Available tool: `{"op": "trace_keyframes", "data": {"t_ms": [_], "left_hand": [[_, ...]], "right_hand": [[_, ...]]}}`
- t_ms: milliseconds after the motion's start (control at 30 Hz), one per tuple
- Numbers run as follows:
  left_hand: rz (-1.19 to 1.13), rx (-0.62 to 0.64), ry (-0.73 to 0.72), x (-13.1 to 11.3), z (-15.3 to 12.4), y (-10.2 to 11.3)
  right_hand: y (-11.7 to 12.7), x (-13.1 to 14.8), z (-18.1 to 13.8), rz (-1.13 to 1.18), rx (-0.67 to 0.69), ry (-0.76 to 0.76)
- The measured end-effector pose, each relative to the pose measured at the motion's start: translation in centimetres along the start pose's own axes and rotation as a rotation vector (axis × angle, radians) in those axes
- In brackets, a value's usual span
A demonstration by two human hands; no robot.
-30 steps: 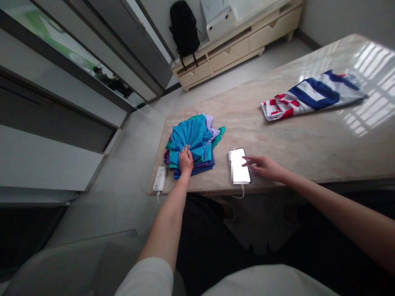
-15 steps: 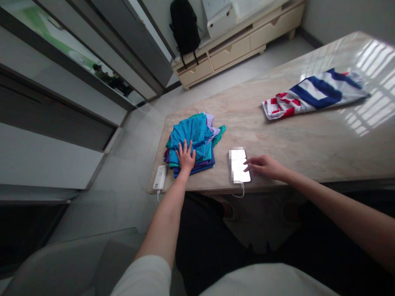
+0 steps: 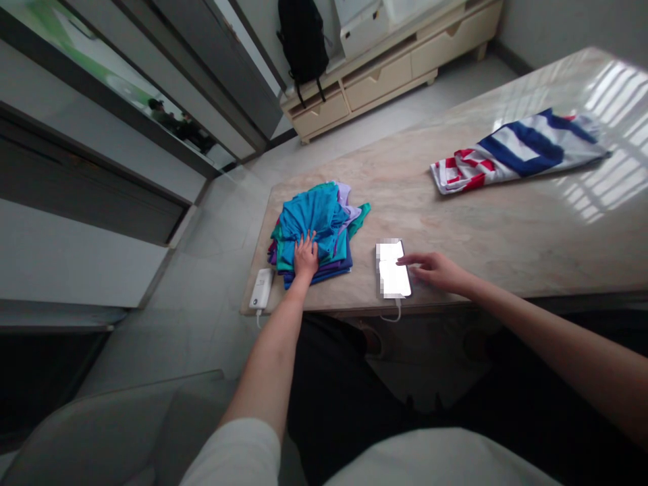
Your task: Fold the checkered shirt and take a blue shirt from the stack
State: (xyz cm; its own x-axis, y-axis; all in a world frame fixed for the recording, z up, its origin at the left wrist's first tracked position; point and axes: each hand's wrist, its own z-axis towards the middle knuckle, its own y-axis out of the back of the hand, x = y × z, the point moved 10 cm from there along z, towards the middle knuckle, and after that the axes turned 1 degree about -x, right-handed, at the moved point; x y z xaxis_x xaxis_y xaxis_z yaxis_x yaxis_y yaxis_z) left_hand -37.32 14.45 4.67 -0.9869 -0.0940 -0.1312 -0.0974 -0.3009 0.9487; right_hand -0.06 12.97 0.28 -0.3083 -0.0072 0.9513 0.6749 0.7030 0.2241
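My left hand (image 3: 306, 258) rests on top of a pile of folded clothes (image 3: 311, 209), its fingers apart and pressing into the bright blue cloth, which wrinkles around them. Teal, purple, lilac and dark blue fabric shows at the pile's edges. To the right lies a phone (image 3: 399, 283) with a lit white screen, partly blurred out, and a white cable at its lower end. My right hand (image 3: 438, 271) is beside it, index finger stretched over the screen and the other fingers bent. Whether the fingertip touches the glass I cannot tell.
A white power bank (image 3: 261, 289) with a cable lies at the marble table's (image 3: 405, 182) left corner. Farther right is a folded striped cloth (image 3: 526, 152) in blue, white and red. Behind stand a low cabinet (image 3: 385, 84) and a black backpack (image 3: 302, 44). A person (image 3: 169, 121) sits far left.
My left fingers have drawn in slightly and the blue cloth has bunched up under them. My right index finger has stretched out farther over the phone screen.
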Motion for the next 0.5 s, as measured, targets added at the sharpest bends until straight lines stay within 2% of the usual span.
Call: {"op": "trace_keyframes", "data": {"t_ms": [167, 500], "left_hand": [[-0.035, -0.048, 0.025, 0.1, -0.3, 0.5], [-0.047, -0.147, 0.094, 0.3, -1.1, 1.6]], "right_hand": [[-0.1, -0.5, 0.1, 0.077, 0.005, -0.020], [0.1, -0.5, 0.0, 0.067, -0.018, -0.008]]}}
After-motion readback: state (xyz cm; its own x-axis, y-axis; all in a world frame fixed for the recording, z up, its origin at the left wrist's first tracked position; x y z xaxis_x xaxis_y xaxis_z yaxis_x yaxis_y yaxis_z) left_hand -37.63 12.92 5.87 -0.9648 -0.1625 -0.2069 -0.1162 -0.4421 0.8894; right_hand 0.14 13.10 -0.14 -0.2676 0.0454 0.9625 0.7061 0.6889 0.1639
